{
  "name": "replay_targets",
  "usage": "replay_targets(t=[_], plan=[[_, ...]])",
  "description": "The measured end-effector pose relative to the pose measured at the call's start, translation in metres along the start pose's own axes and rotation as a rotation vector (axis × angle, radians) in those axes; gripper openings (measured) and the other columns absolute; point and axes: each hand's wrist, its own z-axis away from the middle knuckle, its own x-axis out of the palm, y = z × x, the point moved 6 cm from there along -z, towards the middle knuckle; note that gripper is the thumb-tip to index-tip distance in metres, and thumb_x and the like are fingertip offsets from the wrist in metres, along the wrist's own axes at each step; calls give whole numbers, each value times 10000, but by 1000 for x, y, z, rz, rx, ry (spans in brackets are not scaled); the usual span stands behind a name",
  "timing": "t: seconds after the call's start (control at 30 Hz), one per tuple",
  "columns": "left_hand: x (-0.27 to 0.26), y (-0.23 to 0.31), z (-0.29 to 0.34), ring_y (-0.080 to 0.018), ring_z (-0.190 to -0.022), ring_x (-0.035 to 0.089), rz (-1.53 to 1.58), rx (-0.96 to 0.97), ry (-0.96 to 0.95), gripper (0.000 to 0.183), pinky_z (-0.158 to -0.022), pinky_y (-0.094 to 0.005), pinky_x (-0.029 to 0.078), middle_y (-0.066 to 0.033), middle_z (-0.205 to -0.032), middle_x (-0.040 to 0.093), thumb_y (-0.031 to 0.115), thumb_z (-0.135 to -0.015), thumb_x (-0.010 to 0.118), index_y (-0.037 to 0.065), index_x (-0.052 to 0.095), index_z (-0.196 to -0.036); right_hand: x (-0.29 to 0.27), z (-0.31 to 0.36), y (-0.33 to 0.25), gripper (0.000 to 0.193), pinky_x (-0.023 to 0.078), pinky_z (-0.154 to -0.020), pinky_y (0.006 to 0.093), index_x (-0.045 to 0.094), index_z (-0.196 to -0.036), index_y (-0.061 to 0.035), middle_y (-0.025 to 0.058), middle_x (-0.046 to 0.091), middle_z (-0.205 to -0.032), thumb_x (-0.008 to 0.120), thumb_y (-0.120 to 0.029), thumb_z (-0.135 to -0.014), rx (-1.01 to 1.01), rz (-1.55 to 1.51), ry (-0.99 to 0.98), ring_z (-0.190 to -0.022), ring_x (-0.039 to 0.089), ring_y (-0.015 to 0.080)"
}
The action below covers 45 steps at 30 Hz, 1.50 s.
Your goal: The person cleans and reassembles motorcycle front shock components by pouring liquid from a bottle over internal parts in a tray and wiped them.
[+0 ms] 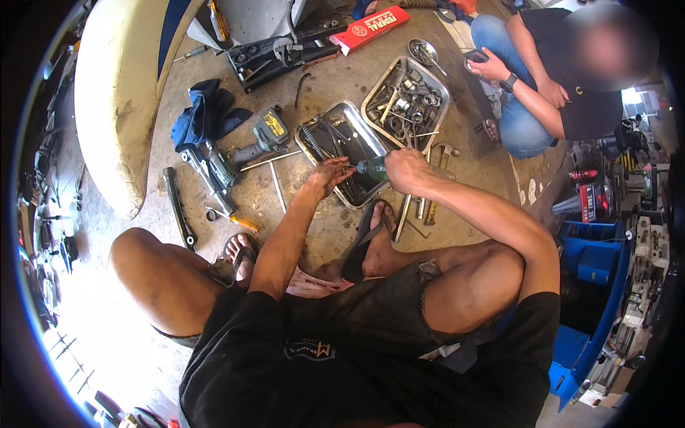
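Observation:
My right hand (408,171) is closed around a green bottle (374,169), tipped on its side with the neck toward the left. Facing that neck is my left hand (330,176), its fingers drawn together on something too small to make out. Both hands are above a metal tray (364,123) with a dark, wet-looking bottom. Inside the tray lie a coil spring (308,138) and several thin metal parts, partly hidden by my left hand.
A second tray (437,133) holds sockets and wrenches. A hammer (447,151), cordless impact wrench (264,135), T-handle wrench (277,185), screwdriver (242,222) and blue cloth (203,118) lie around. At right, another person (528,107) crouches holding a phone.

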Motion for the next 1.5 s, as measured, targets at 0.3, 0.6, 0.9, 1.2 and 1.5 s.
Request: replay_targets(t=[0.3,0.6,0.9,1.2,1.5], plan=[[-4,7,5,-314,-1129,533,87,15,9,295,-986,-363,520,-205,-1169,483,-130,-905,403,-133,439,-1198,4,-7,-6,194,541,-571,322,662,-854,34,137,641,-699,475,-3,-816,-38,77,-35,-616,628,194],[3,8,10,-299,-1116,545,-40,65,-54,266,-1005,-331,493,-179,-1133,500,-106,-900,486,-100,450,-1164,9,-6,0,183,540,-557,315,666,-850,49,158,632,-689,492,1,-821,5,22,-51,-612,629,199],[13,8,18,-338,-1019,600,-165,14,-71,102,-923,-385,537,-180,-1028,554,54,-980,455,-33,456,-1033,3,-2,-2,193,520,-503,314,653,-828,49,138,619,-657,480,-36,-840,8,63,-86,-548,600,191],[8,4,11,-341,-951,636,-9,36,-68,166,-829,-376,557,-228,-1057,607,146,-1009,422,-5,447,-1074,3,-2,-3,187,534,-567,317,643,-861,50,137,618,-692,476,-28,-827,17,36,-103,-581,602,195],[-9,-6,-2,-369,-1064,577,-50,-20,-7,193,-919,-405,537,-276,-1147,551,77,-988,404,-70,426,-1112,7,0,-3,210,551,-656,353,654,-894,64,191,648,-825,475,-9,-812,-12,-11,-83,-758,650,246]])
